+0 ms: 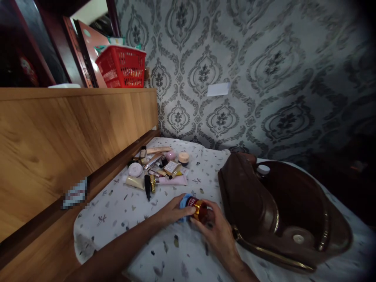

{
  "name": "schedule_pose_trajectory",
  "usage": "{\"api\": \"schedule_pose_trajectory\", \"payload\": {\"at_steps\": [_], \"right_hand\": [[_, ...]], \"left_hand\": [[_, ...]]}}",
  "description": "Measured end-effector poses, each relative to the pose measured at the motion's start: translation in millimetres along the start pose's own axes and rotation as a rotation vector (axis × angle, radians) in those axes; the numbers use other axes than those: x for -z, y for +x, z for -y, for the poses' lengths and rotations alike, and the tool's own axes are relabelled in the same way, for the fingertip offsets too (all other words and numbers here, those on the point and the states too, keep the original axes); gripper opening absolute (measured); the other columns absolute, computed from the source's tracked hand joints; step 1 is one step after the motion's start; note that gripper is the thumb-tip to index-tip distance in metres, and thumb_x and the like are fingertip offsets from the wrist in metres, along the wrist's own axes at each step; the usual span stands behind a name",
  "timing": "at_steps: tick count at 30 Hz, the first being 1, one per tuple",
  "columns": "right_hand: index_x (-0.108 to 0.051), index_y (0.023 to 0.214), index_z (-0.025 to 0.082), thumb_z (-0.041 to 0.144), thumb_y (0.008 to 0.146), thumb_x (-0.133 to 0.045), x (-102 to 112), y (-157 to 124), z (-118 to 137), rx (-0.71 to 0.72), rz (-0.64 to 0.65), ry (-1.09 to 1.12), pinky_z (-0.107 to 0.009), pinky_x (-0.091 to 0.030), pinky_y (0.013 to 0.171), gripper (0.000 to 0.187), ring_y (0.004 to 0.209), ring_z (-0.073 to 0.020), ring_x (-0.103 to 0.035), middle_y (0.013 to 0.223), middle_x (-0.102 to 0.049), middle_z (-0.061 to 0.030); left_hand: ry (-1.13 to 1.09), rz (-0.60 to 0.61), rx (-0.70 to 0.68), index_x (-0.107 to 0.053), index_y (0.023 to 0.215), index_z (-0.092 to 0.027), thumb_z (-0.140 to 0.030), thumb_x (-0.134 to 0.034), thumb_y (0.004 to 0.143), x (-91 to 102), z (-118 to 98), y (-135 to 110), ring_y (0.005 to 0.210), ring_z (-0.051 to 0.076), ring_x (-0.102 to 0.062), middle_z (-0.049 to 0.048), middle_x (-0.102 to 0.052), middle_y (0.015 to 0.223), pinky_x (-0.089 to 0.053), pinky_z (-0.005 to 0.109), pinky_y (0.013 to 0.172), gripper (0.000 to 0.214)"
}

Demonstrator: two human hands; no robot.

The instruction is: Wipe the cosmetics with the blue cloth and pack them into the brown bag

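Note:
A small bottle [192, 202] with a dark red label and a gold band is held between my hands above the patterned sheet [188, 258]. My left hand [175, 210] grips its left side, along with something light blue [183, 200], perhaps a cloth. My right hand [216, 228] has its fingers curled round the right end, which looks dark and see-through. Just right of my hands stands an open brown handbag [243, 196], with a white round lid [263, 169] showing inside. Beyond my left hand lies a pile of cosmetics, including a pink tube [173, 180] and a cream tube [134, 182].
A wooden panel [79, 137] runs along the left side, with a red basket [129, 66] on top. The patterned wall [202, 66] rises behind the sheet. A round compact [135, 169] and a peach-lidded jar [183, 158] lie among the cosmetics.

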State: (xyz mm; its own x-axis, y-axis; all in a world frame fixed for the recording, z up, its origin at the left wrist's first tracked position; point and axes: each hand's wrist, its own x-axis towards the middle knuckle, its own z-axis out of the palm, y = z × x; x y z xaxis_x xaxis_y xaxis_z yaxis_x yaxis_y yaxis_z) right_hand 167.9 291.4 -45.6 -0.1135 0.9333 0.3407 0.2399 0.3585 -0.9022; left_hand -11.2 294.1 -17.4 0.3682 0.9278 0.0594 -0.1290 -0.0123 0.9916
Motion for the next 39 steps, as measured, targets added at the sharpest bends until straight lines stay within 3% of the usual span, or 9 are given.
{"api": "schedule_pose_trajectory", "payload": {"at_steps": [5,11,19,25,30,33,35,37,39], "right_hand": [[-0.059,0.121,0.021,0.045,0.078,-0.073,0,-3,-3,0.188,0.034,-0.133,-0.038,-0.06,0.082,0.051,0.096,-0.0261,-0.069,0.111,-0.069,-0.0101],[-0.052,0.136,0.022,0.037,0.081,-0.072,-2,-2,-2,0.217,0.072,-0.062,-0.034,-0.059,0.076,0.06,0.096,-0.0245,-0.067,0.115,-0.063,-0.0112],[-0.061,0.121,0.022,0.048,0.077,-0.078,0,-1,6,0.261,0.051,-0.091,-0.036,-0.056,0.08,0.054,0.093,-0.0244,-0.064,0.102,-0.064,-0.0082],[-0.061,0.113,0.022,0.05,0.072,-0.081,-5,-2,4,0.149,0.037,-0.026,-0.038,-0.055,0.083,0.054,0.094,-0.0252,-0.066,0.105,-0.068,-0.0083],[-0.057,0.112,0.022,0.048,0.07,-0.081,-6,-2,9,-0.044,0.077,0.234,-0.035,-0.055,0.082,0.055,0.091,-0.0217,-0.066,0.103,-0.069,-0.0049],[-0.054,0.112,0.024,0.047,0.07,-0.08,-5,1,15,-0.14,0.081,0.406,-0.031,-0.057,0.072,0.054,0.094,-0.0213,-0.066,0.109,-0.065,-0.0055],[-0.052,0.113,0.025,0.048,0.07,-0.079,-4,2,18,-0.191,0.058,0.465,-0.028,-0.056,0.062,0.057,0.092,-0.0209,-0.066,0.112,-0.063,-0.0061],[-0.05,0.114,0.026,0.05,0.068,-0.08,-4,2,19,-0.211,0.044,0.495,-0.027,-0.056,0.06,0.06,0.088,-0.0202,-0.066,0.112,-0.062,-0.0061],[-0.049,0.114,0.026,0.053,0.067,-0.08,-5,1,20,-0.196,0.06,0.519,-0.029,-0.058,0.062,0.062,0.084,-0.0192,-0.066,0.111,-0.061,-0.0056]], "left_hand": [[0.023,0.0,0.019,-0.066,0.095,-0.013,-0.071,-0.071,0.07,4.4,4,2,0.067,0.011,-0.05,-0.0001,-0.058,0.077,-0.039,0.021,0.063,0.063],[0.061,-0.038,0.072,-0.07,0.095,-0.013,-0.08,-0.062,0.07,6.7,4,0,0.051,0.007,-0.041,-0.0021,-0.056,0.065,-0.031,0.019,0.046,0.071],[0.148,-0.032,0.161,-0.061,0.078,-0.015,-0.086,-0.053,0.07,7.1,5,0,0.042,0.008,-0.043,-0.0037,-0.053,0.054,-0.032,0.02,0.039,0.072],[0.231,-0.089,0.108,-0.051,0.062,-0.018,-0.085,-0.049,0.073,2.5,1,2,0.038,0.007,-0.034,-0.0062,-0.043,0.044,-0.026,0.02,0.039,0.068],[0.233,-0.155,0.114,-0.051,0.058,-0.018,-0.082,-0.047,0.077,0.1,-1,2,0.037,0.007,-0.037,-0.0038,-0.047,0.043,-0.028,0.02,0.039,0.067],[0.165,-0.216,0.102,-0.056,0.068,-0.016,-0.075,-0.048,0.083,0.0,-4,-1,0.04,0.007,-0.041,-0.0034,-0.052,0.048,-0.031,0.019,0.041,0.061],[0.094,-0.21,0.084,-0.06,0.09,-0.017,-0.069,-0.058,0.082,-0.4,-6,-3,0.045,0.008,-0.048,-0.0042,-0.057,0.056,-0.037,0.019,0.045,0.053],[0.049,-0.151,0.062,-0.059,0.111,-0.019,-0.06,-0.072,0.075,-1.3,-8,-6,0.058,0.011,-0.058,-0.0018,-0.066,0.073,-0.046,0.021,0.056,0.056],[0.037,-0.112,0.04,-0.059,0.119,-0.02,-0.051,-0.079,0.071,-2.6,-10,-8,0.076,0.015,-0.065,0.0029,-0.07,0.093,-0.053,0.025,0.071,0.061]]}}
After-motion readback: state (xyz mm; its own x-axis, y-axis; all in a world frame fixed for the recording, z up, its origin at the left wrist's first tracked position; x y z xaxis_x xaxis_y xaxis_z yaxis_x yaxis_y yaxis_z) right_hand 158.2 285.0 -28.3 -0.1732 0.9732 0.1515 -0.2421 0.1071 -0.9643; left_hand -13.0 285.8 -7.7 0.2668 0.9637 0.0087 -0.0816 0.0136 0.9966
